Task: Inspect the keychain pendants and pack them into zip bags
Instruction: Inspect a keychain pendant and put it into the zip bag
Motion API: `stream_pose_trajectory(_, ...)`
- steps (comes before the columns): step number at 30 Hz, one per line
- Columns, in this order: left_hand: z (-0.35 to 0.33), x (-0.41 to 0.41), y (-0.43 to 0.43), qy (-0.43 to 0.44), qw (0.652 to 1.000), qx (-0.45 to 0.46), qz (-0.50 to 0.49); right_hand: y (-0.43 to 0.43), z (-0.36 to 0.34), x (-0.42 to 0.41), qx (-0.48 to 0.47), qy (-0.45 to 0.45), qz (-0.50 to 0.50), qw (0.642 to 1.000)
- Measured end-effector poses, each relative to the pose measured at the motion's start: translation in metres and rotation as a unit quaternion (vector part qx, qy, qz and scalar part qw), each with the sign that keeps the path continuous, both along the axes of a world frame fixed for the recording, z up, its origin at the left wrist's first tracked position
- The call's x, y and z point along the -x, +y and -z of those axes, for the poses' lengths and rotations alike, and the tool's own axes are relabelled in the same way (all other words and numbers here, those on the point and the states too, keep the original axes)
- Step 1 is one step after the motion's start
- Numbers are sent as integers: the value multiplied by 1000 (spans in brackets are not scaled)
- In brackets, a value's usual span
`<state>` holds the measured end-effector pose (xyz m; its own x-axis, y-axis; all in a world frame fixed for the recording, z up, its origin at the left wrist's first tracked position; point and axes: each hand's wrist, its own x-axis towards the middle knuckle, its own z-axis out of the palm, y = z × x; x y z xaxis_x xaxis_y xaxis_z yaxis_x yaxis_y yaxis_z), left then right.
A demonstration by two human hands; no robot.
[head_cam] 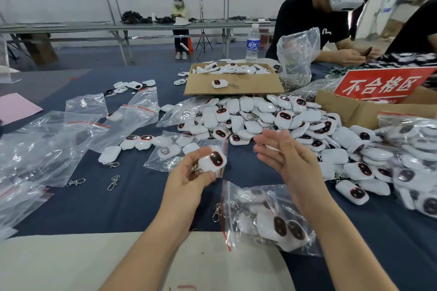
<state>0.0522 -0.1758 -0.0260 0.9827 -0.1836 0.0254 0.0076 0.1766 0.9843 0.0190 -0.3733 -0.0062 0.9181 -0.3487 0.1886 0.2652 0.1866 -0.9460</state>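
Pendant (212,160): pinched in left hand (186,177) above tabletop (118,208), right hand (281,151) open and empty alongside; risk: the fingertip hold may slip, dropping it into the unchecked pile (272,116) instead of the bag (267,217).

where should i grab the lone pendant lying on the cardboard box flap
Probably pinch the pendant by its white body, across its sides, fingers coming from above: it lies flat and face up on the box flap with bare cardboard around it. Its chain trails right, thin and slack, a poorer hold.
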Motion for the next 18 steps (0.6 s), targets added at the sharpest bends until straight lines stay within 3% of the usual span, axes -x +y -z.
stream_pose_trajectory(18,7,-7,1,-1,1000,8,-28,-5,-2,0,-19,14,37,999)
